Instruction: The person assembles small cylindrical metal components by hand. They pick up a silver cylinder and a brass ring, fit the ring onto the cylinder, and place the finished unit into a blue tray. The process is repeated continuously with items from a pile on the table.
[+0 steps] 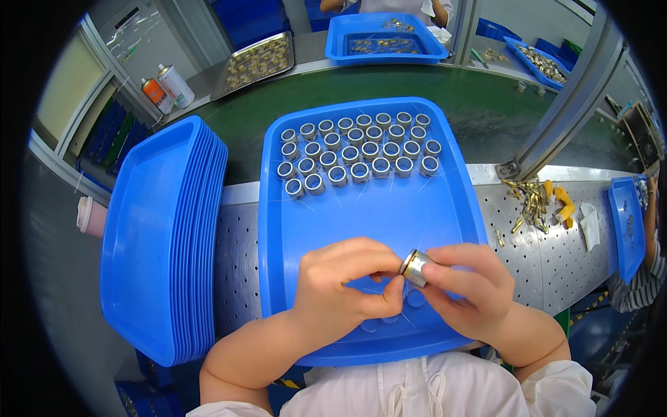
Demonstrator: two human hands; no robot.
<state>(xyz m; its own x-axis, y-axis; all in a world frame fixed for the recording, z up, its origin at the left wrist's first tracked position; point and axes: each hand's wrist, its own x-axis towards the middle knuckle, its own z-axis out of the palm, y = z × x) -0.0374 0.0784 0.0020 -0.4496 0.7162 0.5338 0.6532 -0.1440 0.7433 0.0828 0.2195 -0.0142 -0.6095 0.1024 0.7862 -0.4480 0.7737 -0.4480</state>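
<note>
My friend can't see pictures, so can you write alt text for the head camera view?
Two bare hands, left hand and right hand, pinch one small silver metal ring over a big blue plastic tray. Rows of matching silver rings fill the tray's far end, and a stack of blue trays sits to the left.

a factory assembly line. a green conveyor belt (479, 104) runs across from 10 to 2 o'clock, edged by a perforated metal bench (528, 243) at 3. blue trays are everywhere: one big tray (389, 222) at centre with rows of identical metal rings (358, 149) at 12, a stack of trays (163, 236) at 9, another tray (384, 38) at 12 before a second worker. a metal pan of parts (255, 62) sits at 11, spray cans (167, 87) at 10, loose brass bits (529, 201) at 3.
</note>
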